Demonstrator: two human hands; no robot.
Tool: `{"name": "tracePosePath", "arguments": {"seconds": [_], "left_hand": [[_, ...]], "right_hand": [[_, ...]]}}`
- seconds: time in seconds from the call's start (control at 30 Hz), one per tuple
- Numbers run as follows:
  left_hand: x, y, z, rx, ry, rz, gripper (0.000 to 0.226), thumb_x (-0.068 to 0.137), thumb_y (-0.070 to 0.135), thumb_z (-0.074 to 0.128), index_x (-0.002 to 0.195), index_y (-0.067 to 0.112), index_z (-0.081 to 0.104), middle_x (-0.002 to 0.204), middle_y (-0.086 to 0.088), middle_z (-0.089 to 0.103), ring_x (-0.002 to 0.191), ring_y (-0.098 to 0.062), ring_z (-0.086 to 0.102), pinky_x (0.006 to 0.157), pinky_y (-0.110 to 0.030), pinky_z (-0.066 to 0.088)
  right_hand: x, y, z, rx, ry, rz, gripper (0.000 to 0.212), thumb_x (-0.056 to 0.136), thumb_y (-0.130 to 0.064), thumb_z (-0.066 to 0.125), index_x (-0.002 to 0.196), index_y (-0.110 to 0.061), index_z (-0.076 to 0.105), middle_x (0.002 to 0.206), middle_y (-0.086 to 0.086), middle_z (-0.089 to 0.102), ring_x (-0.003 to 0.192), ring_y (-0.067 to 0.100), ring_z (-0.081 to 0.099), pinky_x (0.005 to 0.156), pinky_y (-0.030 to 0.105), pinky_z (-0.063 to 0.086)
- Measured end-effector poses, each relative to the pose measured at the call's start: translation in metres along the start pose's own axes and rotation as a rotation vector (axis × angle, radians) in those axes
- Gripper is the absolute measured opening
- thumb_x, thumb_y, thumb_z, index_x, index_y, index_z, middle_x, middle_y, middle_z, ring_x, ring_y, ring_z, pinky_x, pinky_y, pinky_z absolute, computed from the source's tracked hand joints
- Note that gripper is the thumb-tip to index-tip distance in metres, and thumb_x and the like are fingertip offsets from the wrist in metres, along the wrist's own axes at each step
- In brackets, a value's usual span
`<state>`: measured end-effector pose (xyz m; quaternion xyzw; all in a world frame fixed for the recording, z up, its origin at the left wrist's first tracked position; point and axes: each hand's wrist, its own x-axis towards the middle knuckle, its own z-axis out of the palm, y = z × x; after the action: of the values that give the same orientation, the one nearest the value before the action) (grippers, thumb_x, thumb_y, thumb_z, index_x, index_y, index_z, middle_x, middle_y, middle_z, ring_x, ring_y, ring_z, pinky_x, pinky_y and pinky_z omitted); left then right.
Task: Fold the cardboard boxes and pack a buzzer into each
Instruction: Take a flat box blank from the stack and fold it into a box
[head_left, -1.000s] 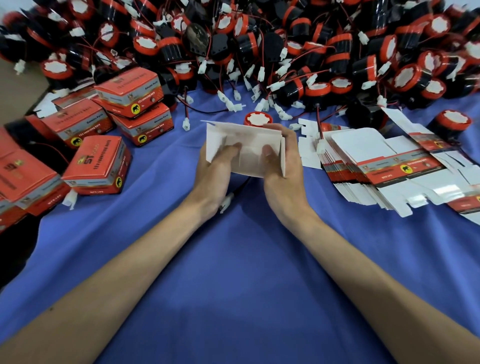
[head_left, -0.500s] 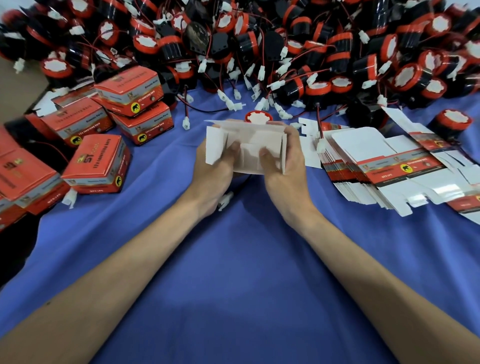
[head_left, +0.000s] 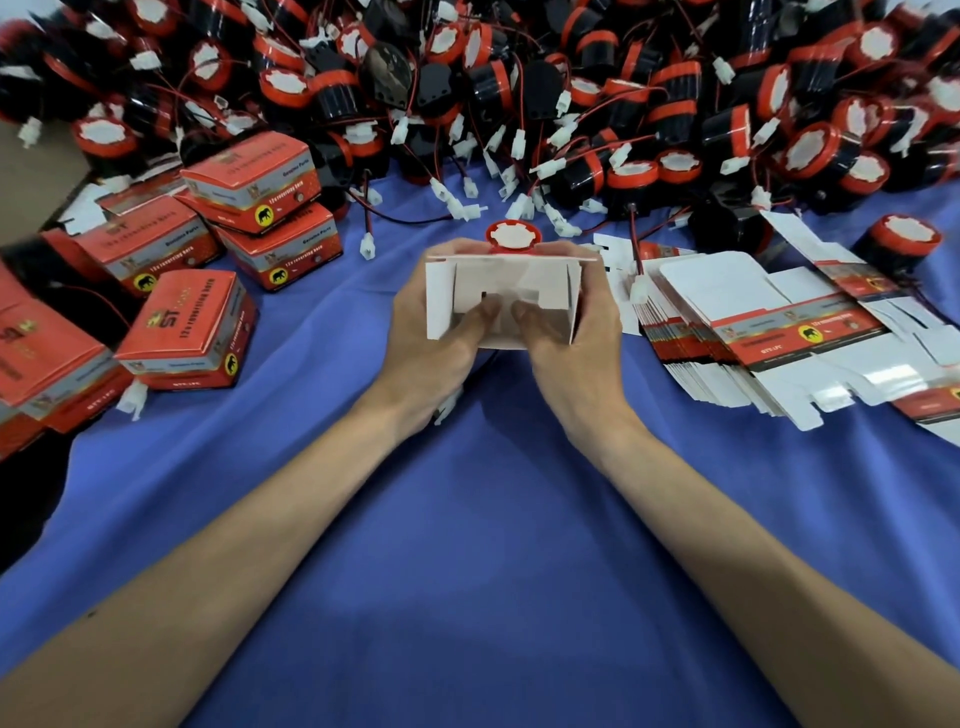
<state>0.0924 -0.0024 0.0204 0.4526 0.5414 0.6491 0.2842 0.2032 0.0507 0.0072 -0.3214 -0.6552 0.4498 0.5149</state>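
A half-folded cardboard box (head_left: 519, 280), white inside facing me, is held above the blue cloth at the middle. My left hand (head_left: 431, 343) grips its left side and my right hand (head_left: 576, 338) grips its right side; both thumbs press the inner flaps at the box's middle. Just behind the box a red-topped black buzzer (head_left: 513, 238) peeks over its top edge. A big heap of black and red buzzers (head_left: 519, 93) with wires and white connectors fills the back of the table.
A stack of flat unfolded boxes (head_left: 769, 332) lies right of my hands. Several closed red boxes (head_left: 192, 327) are piled at the left. The blue cloth (head_left: 488, 519) covers the table; its left edge drops off at the dark area.
The box has been turned so its open inside faces me more squarely, and both thumbs have moved inward, pushing the bottom flaps toward the middle.
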Motion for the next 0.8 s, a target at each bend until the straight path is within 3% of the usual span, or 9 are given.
{"name": "tracePosePath", "arguments": {"seconds": [0.1,0.23,0.4,0.5,0.57,0.67,0.8], "left_hand": [[0.001,-0.001,0.000,0.010,-0.001,-0.004,0.035,0.088,-0.009,0.061,0.108,0.018,0.053,0.098,-0.003,0.065,0.091,-0.011,0.066,0.077,-0.026,0.056],[0.000,-0.003,0.003,0.052,0.032,0.007,0.031,0.087,-0.006,0.064,0.108,0.013,0.053,0.092,0.003,0.064,0.081,0.002,0.064,0.067,-0.014,0.051],[-0.001,-0.005,0.005,0.011,0.076,-0.065,0.030,0.087,-0.007,0.062,0.116,-0.003,0.057,0.097,-0.002,0.068,0.087,-0.004,0.067,0.069,-0.014,0.051],[-0.001,-0.005,0.002,-0.159,0.053,-0.173,0.032,0.084,0.002,0.060,0.116,0.001,0.061,0.099,-0.001,0.073,0.095,-0.013,0.069,0.075,-0.021,0.052],[-0.001,-0.004,0.000,-0.206,0.026,-0.207,0.032,0.079,0.014,0.058,0.110,0.008,0.064,0.102,-0.003,0.072,0.100,-0.018,0.068,0.083,-0.030,0.053],[-0.002,-0.001,-0.002,-0.235,0.055,-0.177,0.024,0.073,0.014,0.059,0.092,0.020,0.071,0.094,-0.003,0.072,0.095,-0.022,0.068,0.090,-0.044,0.053],[-0.001,0.000,-0.004,-0.266,0.028,-0.234,0.024,0.068,0.015,0.054,0.073,0.025,0.076,0.085,0.001,0.072,0.087,-0.017,0.068,0.091,-0.045,0.049]], "right_hand": [[0.000,0.001,-0.001,-0.026,-0.011,-0.015,0.036,0.085,-0.003,0.066,0.117,-0.011,0.052,0.089,-0.022,0.060,0.084,-0.006,0.059,0.072,0.011,0.046],[0.000,0.000,0.000,-0.025,0.004,0.017,0.030,0.088,-0.010,0.063,0.116,-0.014,0.053,0.089,-0.029,0.061,0.086,-0.006,0.060,0.073,0.013,0.049],[-0.001,-0.006,0.001,0.036,0.025,0.090,0.033,0.086,-0.020,0.063,0.116,-0.011,0.056,0.095,-0.006,0.066,0.088,0.010,0.065,0.079,0.031,0.055],[-0.002,-0.010,0.004,0.121,0.008,0.154,0.038,0.084,-0.027,0.061,0.119,-0.012,0.056,0.102,0.003,0.069,0.095,0.019,0.066,0.086,0.038,0.055],[-0.001,-0.011,0.004,0.179,-0.001,0.203,0.041,0.083,-0.031,0.061,0.119,-0.011,0.057,0.104,0.004,0.069,0.097,0.020,0.066,0.087,0.035,0.054],[0.000,-0.010,0.002,0.293,-0.019,0.249,0.047,0.079,-0.027,0.064,0.120,-0.006,0.057,0.108,0.008,0.067,0.104,0.026,0.064,0.092,0.042,0.051],[-0.001,-0.006,0.002,0.349,-0.075,0.246,0.067,0.065,-0.024,0.071,0.123,0.001,0.052,0.116,0.021,0.063,0.110,0.038,0.060,0.096,0.051,0.050]]}}
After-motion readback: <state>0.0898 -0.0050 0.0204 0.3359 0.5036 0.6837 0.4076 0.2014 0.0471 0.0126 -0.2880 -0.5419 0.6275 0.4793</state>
